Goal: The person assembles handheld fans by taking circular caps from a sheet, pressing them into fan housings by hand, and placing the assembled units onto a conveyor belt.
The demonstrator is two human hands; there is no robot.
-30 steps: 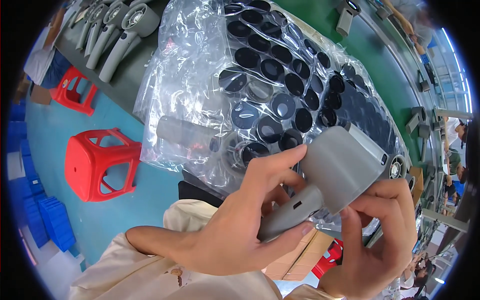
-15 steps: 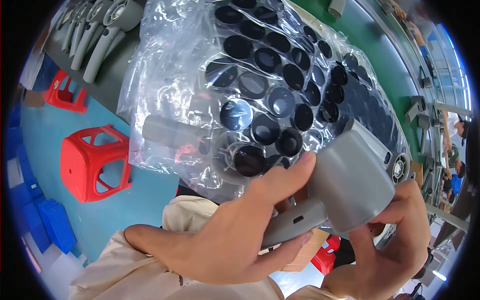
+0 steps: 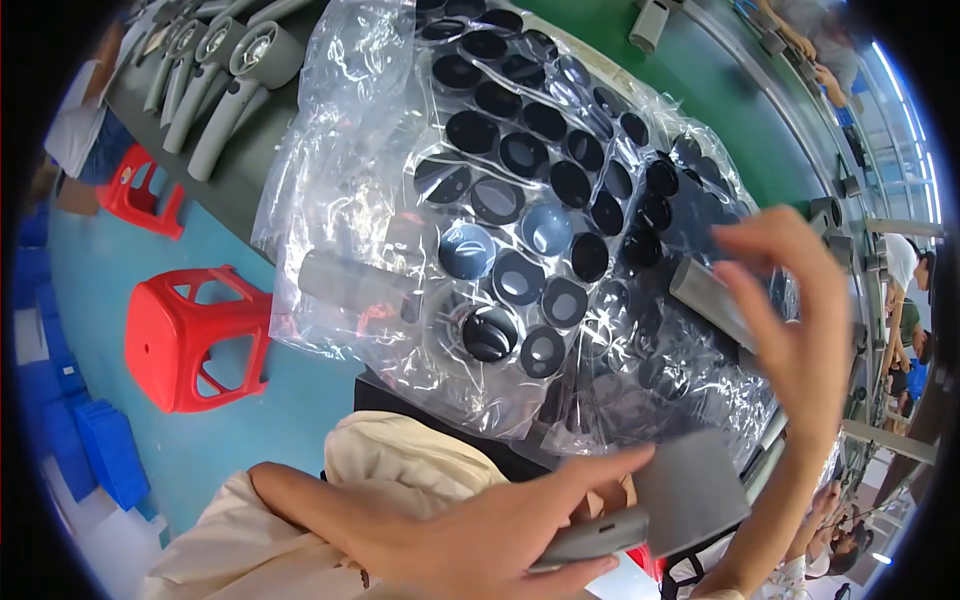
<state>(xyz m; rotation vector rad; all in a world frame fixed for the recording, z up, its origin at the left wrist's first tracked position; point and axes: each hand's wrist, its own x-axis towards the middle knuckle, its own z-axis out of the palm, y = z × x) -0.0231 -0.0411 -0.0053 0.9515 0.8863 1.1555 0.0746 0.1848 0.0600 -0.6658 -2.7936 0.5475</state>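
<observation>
In my left hand (image 3: pixel 455 530), low in front of me, is a grey hair-dryer-shaped housing (image 3: pixel 692 495); the fingers wrap its handle and the wide barrel points right. My right hand (image 3: pixel 800 320) is raised at the right over a large clear plastic bag (image 3: pixel 345 180), thumb and fingers apart, slightly blurred, with nothing visible between them. Close to its thumb lies another grey handle-like part (image 3: pixel 712 303); whether they touch is unclear. Inside the bag are many round black caps (image 3: pixel 518 277). A second grey piece (image 3: pixel 350 280) shows faintly through the plastic at left.
Several grey housings with fan grilles (image 3: pixel 265 55) lie on the table at upper left. Two red stools (image 3: pixel 165 345) stand on the blue floor, near blue bins (image 3: pixel 112 450). Beyond the bag runs a green work surface (image 3: pixel 720 100) with another grey part (image 3: pixel 650 25). Other people work at far right.
My right hand has come off the housing and moved up over the bag, its fingers spreading. The left hand has lowered the housing toward me. The whole view has shifted slightly.
</observation>
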